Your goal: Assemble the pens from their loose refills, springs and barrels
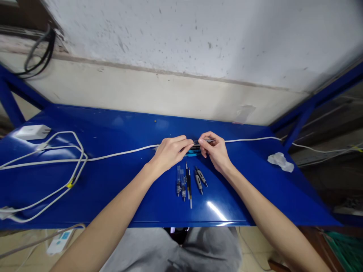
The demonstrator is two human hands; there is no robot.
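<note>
My left hand (pixel 171 150) and my right hand (pixel 216 151) meet above the blue shelf, fingers pinched on a slim dark pen (pixel 210 141). The right fingers close round its grey part; the left fingertips are at its other end, mostly hidden. Under my hands lie some pens (pixel 194 152), dark and light blue, partly covered. Nearer me, pen parts lie in groups: two clear barrels (pixel 183 185), two thin dark ink refills (pixel 190 187) and two grey grip sections with metal tips (pixel 199 183).
A white cable (pixel 121 154) crosses the blue shelf (pixel 119 196) behind my hands and coils at left near a white adapter (pixel 33 132). Crumpled clear plastic (pixel 280 161) lies at right. Blue frame bars (pixel 300 121) and a wall bound the shelf.
</note>
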